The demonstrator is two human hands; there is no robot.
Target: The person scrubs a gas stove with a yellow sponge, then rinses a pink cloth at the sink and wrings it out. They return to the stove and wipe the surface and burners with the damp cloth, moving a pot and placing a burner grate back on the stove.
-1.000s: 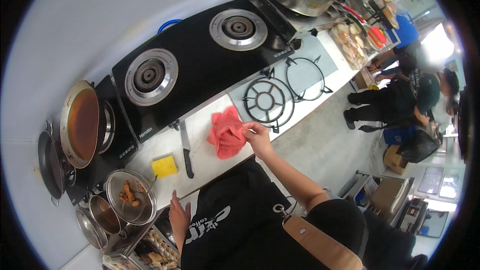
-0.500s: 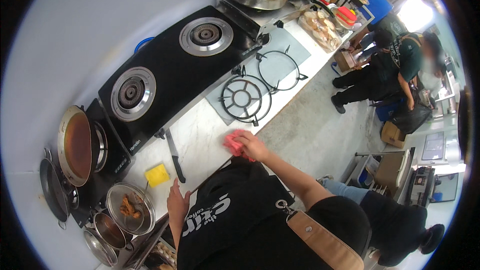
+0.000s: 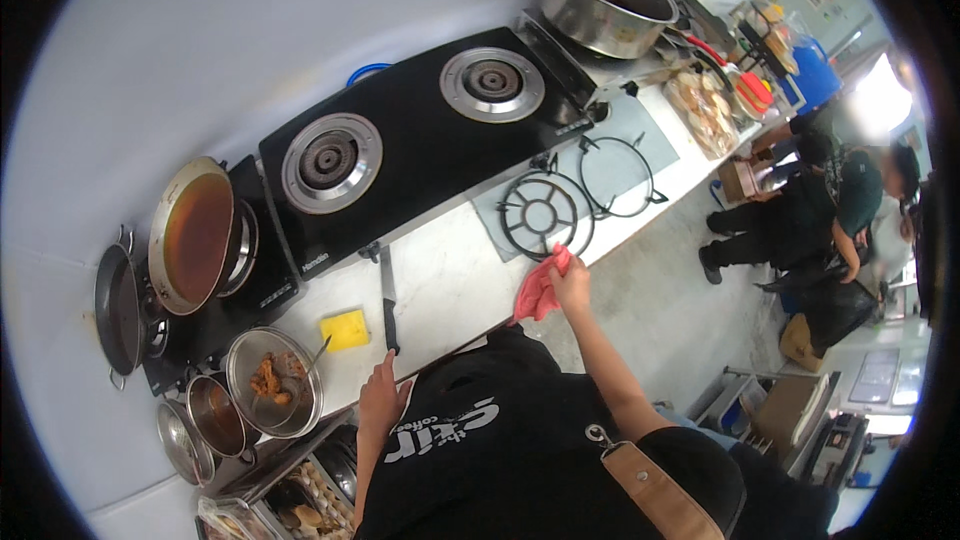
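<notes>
A red cloth [image 3: 538, 292] is bunched in my right hand [image 3: 572, 285], hanging from its fingers at the counter's front edge. Just beyond it lie two black pan supports, one with a spoked ring [image 3: 541, 217] and one a plain ring [image 3: 617, 176], on a grey glass sheet [image 3: 655, 140]. My left hand [image 3: 383, 395] rests by the front edge with fingers stretched out and nothing in them. Close to its fingertips is the black handle of a knife [image 3: 390, 315], whose blade points toward the stove. A yellow sponge [image 3: 345, 330] lies left of the knife.
A black gas stove [image 3: 405, 135] with bare burners runs along the wall. At left stand a pan of brown liquid [image 3: 197, 235], a dark pan [image 3: 120, 310] and a strainer bowl with food [image 3: 240, 380]. A big steel pot [image 3: 600, 15] stands far right. Other people [image 3: 770, 210] are beyond the counter.
The view has turned, so the counter appears shifted right. My right hand has brought the red cloth closer to the spoked pan support. My left hand stays near the knife handle.
</notes>
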